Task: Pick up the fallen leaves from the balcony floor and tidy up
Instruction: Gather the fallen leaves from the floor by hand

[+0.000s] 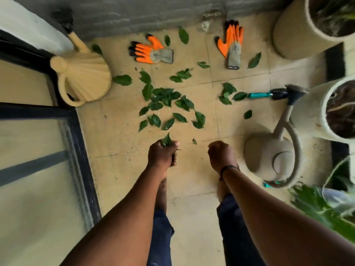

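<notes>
Several green leaves (165,101) lie scattered over the beige tiled balcony floor (123,143), thickest in the middle ahead of me. My left hand (162,154) is closed around a small bunch of leaves (166,140) that stick out of the fist, held above the floor. My right hand (221,155) is curled into a fist beside it, with nothing visible in it. A single small leaf (194,141) lies on the tile between the two hands. More leaves (228,93) sit further right.
Two orange-and-grey gloves (151,51) (231,46) lie near the grey wall. A yellow watering can (84,77) stands at left by the black door frame (80,150). A beige watering can (272,156), a teal-handled tool (269,94) and white plant pots (315,112) crowd the right.
</notes>
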